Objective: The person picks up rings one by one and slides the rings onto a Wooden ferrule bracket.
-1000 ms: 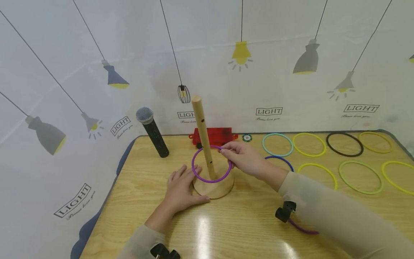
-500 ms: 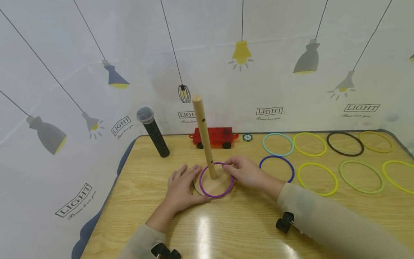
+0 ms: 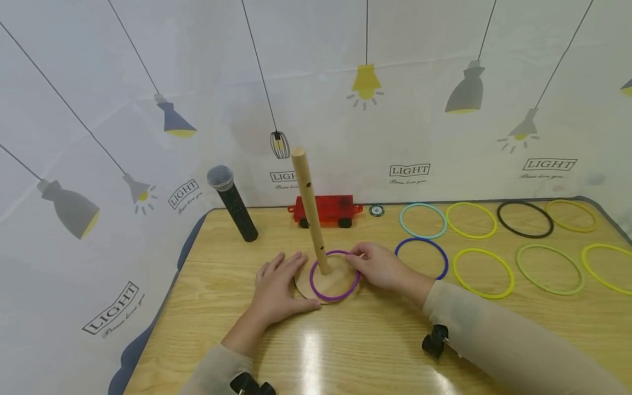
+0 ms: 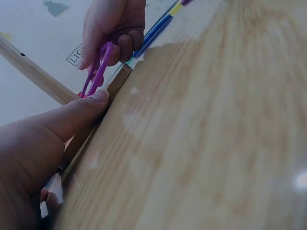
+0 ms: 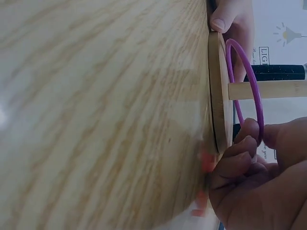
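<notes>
A purple ring (image 3: pixel 314 280) encircles the upright wooden post (image 3: pixel 310 211) low down, close above the round base (image 3: pixel 329 282). My right hand (image 3: pixel 382 269) pinches the ring's right side between thumb and forefinger. In the right wrist view the ring (image 5: pixel 254 81) tilts, its far side near the base and its held side raised. My left hand (image 3: pixel 276 291) is spread along the base's left side, fingers fairly straight. Its thumb rests at the front rim, as the left wrist view shows with the thumb (image 4: pixel 81 112) lying against the base's edge.
Flat rings lie in two rows on the right, among them a blue ring (image 3: pixel 396 255), a black ring (image 3: pixel 498 214) and a light green ring (image 3: pixel 518 263). Behind the post are a red toy wagon (image 3: pixel 333 208) and a small round chip (image 3: pixel 377 211). A microphone (image 3: pixel 236 206) stands back left.
My right hand has lowered the purple ring along the post to near the base, then shifted it slightly right. My left hand has stayed at the base.
</notes>
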Available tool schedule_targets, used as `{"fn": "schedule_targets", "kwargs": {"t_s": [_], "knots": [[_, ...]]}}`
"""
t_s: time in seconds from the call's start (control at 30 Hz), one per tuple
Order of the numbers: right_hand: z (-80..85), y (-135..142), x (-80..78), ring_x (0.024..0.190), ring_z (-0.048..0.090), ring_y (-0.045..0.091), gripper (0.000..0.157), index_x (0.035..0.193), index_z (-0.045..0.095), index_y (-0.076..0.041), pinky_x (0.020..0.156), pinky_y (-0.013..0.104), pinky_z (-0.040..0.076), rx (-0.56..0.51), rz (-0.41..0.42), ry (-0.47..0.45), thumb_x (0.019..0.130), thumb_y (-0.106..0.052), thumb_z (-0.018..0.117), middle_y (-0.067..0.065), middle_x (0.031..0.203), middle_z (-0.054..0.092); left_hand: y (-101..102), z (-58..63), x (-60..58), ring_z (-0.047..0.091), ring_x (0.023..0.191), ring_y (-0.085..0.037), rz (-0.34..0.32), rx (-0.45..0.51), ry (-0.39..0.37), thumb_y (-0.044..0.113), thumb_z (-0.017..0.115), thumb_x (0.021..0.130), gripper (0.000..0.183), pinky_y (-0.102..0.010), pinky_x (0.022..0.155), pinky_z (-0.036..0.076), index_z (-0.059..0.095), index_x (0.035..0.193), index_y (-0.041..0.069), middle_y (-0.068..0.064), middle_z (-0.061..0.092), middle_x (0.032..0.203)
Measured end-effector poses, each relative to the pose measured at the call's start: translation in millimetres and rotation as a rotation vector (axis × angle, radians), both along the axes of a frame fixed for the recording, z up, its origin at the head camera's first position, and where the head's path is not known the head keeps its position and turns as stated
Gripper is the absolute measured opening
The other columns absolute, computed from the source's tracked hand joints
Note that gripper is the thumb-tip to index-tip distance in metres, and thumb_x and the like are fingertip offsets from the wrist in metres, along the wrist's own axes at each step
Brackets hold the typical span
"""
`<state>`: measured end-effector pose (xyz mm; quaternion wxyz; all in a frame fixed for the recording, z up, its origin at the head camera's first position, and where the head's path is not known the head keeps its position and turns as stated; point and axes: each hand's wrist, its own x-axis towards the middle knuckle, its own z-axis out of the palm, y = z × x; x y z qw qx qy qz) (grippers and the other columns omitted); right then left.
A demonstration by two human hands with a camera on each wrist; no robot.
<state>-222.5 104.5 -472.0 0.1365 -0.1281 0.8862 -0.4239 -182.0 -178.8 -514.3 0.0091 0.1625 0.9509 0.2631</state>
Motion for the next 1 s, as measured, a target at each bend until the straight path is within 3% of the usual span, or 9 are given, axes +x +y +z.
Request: {"fn": "schedule_targets", "kwargs": {"t_s": [0.17, 0.3, 0.6, 0.7, 0.87, 1.0], "knots": [[2.8, 0, 3.5, 0.094, 0.062, 0.022, 0.043, 0.112, 0.071, -0.009, 0.086, 0.040, 0.051, 0.029, -0.053, -0.057, 0.111, -0.046, 0.049, 0.004, 0.097, 0.068, 0, -0.5, 0.7, 0.019, 0.160, -0.037, 0.000, 0.004, -0.001, 0.074, 0.088, 0.071, 0.113, -0.067, 0.123, 0.006, 0.047, 0.164, 0.024, 0.004, 0.040, 0.169], [6.5, -1, 6.0, 0.106, 0.063, 0.025, 0.045, 0.120, 0.070, -0.008, 0.097, 0.045, 0.050, 0.033, -0.072, -0.077, 0.110, -0.048, 0.051, 0.006, 0.109, 0.070, 0, -1.3, 0.1, 0.019, 0.161, -0.037, -0.004, 0.006, 0.000, 0.074, 0.088, 0.071, 0.113, -0.067, 0.123, 0.006, 0.047, 0.164, 0.024, 0.004, 0.040, 0.169], [15.5, 11, 14.2, 0.106, 0.066, 0.024, 0.047, 0.130, 0.065, -0.006, 0.093, 0.046, 0.054, 0.105, 0.034, -0.059, 0.107, -0.046, 0.058, 0.009, 0.114, 0.072, -1, -1.7, -0.7, 0.018, 0.161, -0.036, -0.001, -0.013, -0.001, 0.077, 0.086, 0.070, 0.115, -0.066, 0.124, 0.006, 0.045, 0.165, 0.024, 0.003, 0.039, 0.170], [22.7, 23, 29.8, 0.092, 0.067, 0.019, 0.046, 0.129, 0.066, -0.003, 0.083, 0.041, 0.055, 0.110, 0.107, -0.009, 0.105, -0.042, 0.062, 0.004, 0.103, 0.071, 0, -0.9, -0.9, 0.018, 0.161, -0.036, -0.001, -0.018, -0.009, 0.076, 0.086, 0.070, 0.116, -0.066, 0.124, 0.006, 0.045, 0.165, 0.023, 0.003, 0.039, 0.170], [36.3, 48, 69.2, 0.076, 0.060, 0.011, 0.040, 0.123, 0.070, -0.003, 0.074, 0.033, 0.053, 0.084, 0.223, 0.035, 0.105, -0.038, 0.067, -0.005, 0.093, 0.065, 1, -0.5, -1.1, 0.018, 0.161, -0.037, -0.006, -0.029, -0.012, 0.077, 0.086, 0.070, 0.116, -0.067, 0.124, 0.007, 0.045, 0.165, 0.023, 0.003, 0.038, 0.170], [36.9, 74, 93.7, 0.077, 0.061, 0.010, 0.032, 0.119, 0.072, -0.011, 0.070, 0.029, 0.053, 0.062, 0.153, 0.041, 0.106, -0.040, 0.066, -0.008, 0.096, 0.066, 0, -3.3, -2.8, 0.018, 0.161, -0.036, -0.004, -0.038, 0.000, 0.079, 0.084, 0.070, 0.117, -0.066, 0.124, 0.007, 0.044, 0.165, 0.023, 0.004, 0.037, 0.171]]}}
